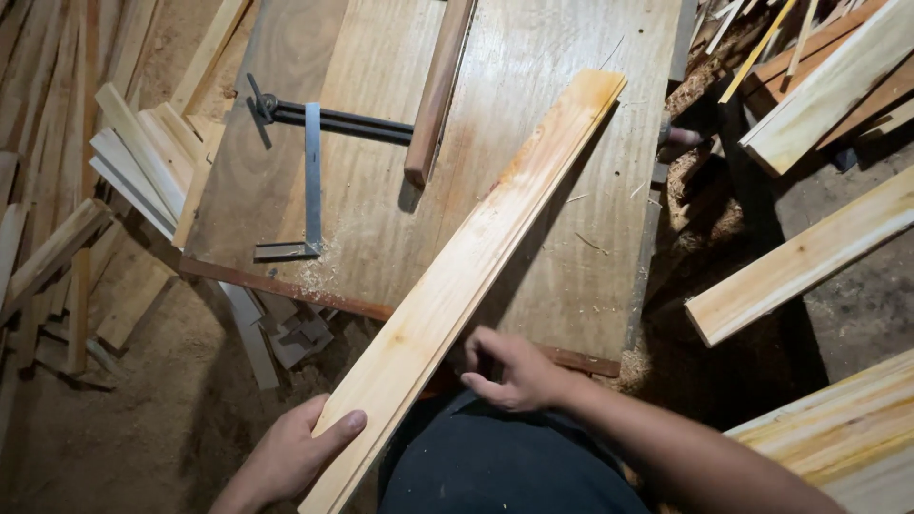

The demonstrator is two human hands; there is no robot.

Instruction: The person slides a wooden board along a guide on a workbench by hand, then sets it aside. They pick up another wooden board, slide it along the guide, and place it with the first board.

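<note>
A long pale wooden plank (476, 266) lies slantwise over a wooden workbench (562, 238), from the near left to the far right. My left hand (290, 455) grips the plank's near end, thumb on its top face. My right hand (514, 369) is under the plank's right edge near the bench's front edge, fingers curled, touching the plank's side. A metal clamp (309, 181) lies flat on the bench at the left, beside a dark wooden strip (436, 90).
Stacks of planks lie at the left (143, 162) and the right (809, 257). Offcuts (286, 328) and sawdust cover the floor below the bench's left corner. A pale board (847, 438) sits at the near right.
</note>
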